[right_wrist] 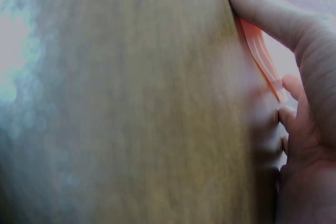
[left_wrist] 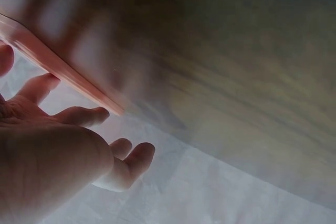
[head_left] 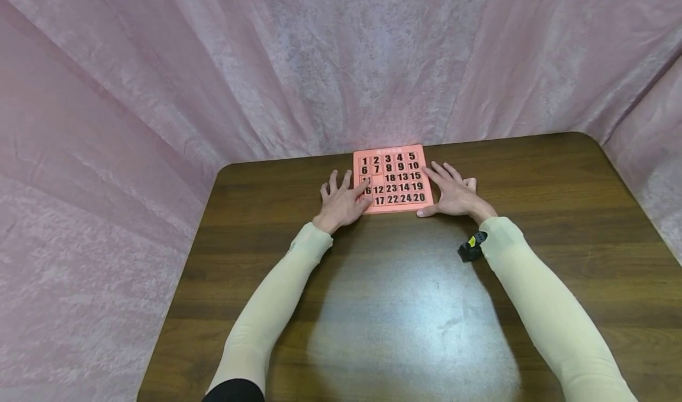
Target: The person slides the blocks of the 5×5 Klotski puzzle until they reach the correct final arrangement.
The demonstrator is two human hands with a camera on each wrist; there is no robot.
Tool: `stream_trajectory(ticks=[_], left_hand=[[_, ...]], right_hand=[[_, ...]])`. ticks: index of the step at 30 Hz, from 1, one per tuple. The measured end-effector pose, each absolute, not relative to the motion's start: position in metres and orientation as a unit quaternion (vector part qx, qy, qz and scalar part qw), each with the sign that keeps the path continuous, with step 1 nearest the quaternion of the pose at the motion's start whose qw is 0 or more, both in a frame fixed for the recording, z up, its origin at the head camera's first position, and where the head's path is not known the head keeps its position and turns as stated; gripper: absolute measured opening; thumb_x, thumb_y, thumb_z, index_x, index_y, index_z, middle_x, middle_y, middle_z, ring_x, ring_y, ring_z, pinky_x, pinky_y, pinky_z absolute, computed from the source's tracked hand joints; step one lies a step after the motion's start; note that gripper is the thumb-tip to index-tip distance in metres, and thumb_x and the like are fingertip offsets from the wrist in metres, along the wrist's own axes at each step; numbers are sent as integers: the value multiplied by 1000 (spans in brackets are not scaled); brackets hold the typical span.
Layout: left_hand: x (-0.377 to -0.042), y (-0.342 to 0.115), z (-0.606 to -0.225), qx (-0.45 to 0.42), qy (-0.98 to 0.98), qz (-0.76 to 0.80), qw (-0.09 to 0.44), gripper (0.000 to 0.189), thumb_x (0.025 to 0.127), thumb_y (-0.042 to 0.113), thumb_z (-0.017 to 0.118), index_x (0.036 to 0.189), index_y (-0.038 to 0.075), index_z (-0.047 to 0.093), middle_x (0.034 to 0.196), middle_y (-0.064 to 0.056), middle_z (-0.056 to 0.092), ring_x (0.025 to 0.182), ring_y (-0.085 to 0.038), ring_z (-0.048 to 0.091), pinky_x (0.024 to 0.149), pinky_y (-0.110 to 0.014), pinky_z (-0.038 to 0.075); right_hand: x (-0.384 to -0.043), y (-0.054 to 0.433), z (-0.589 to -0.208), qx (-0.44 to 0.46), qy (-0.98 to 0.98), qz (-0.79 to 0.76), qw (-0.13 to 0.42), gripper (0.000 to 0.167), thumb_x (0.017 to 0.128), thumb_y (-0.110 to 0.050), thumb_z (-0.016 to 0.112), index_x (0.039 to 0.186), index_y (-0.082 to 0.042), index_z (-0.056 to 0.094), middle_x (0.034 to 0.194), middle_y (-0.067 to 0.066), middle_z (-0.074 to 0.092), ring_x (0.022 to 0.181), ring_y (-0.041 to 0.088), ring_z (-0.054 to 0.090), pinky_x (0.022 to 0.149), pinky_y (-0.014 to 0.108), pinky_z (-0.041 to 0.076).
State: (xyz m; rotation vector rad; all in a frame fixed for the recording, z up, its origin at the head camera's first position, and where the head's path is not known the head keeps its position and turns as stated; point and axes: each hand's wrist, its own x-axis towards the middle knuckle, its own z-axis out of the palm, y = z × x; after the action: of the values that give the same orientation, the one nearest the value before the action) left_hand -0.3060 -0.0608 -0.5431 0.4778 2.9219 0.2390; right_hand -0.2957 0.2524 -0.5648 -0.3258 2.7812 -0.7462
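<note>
A pink sliding number puzzle (head_left: 392, 183) lies at the far edge of the table, its black-numbered tiles in a square grid. A gap (head_left: 378, 179) shows in the third row, second column. My left hand (head_left: 341, 205) reaches over the puzzle's left side, index fingertip on a third-row tile beside the gap and thumb over the bottom-left tile. Its other fingers spread beyond the left edge. On the right, my right hand (head_left: 455, 196) has its index fingertip at the puzzle's right edge and its thumb (right_wrist: 262, 9) at the near right corner, fingers spread.
The brown wood-grain table (head_left: 256, 224) has rounded far corners and a bright glare in the middle. Pink curtains (head_left: 341, 64) hang behind its far edge and along the sides. A small black device (head_left: 471, 248) is at the right wrist, by the cuff.
</note>
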Motion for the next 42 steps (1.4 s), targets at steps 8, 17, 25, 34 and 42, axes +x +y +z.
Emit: stream_trajectory(ticks=[8,17,25,34,42], left_hand=[[-312,-66,-548,170,978,86,84,64,113,64,35,171,37,37,185,-17,16,171,-49,1,130,-73,15],[-307,-64,-545,153,981,85,86,60,114,59,40,171,38,37,185,-17,15,171,-47,-1,130,-71,16],[-295,-44,-543,180,979,53,82,62,113,57,45,171,35,39,185,-16,13,171,-47,1,131,-73,17],[-285,-32,-538,199,976,26,82,61,114,59,44,169,34,42,185,-12,13,172,-46,-1,132,-72,17],[-293,-32,-539,189,978,32,86,62,114,60,42,170,35,39,186,-11,14,172,-46,-1,132,-71,16]], right_hand=[[-296,251,-561,-113,955,-248,120,129,81,-61,89,178,-24,13,187,11,3,172,44,0,103,65,24],[-296,253,-561,-112,954,-251,123,130,80,-62,89,178,-22,13,187,12,3,171,45,0,103,65,23],[-295,254,-570,-113,949,-268,120,132,77,-64,90,178,-23,15,187,12,3,172,44,-2,104,66,21],[-295,253,-567,-108,952,-260,121,130,79,-61,90,178,-22,14,187,13,3,172,44,-1,103,65,24],[-295,253,-565,-111,952,-261,117,132,77,-65,89,178,-22,14,187,13,3,171,44,-1,104,66,23]])
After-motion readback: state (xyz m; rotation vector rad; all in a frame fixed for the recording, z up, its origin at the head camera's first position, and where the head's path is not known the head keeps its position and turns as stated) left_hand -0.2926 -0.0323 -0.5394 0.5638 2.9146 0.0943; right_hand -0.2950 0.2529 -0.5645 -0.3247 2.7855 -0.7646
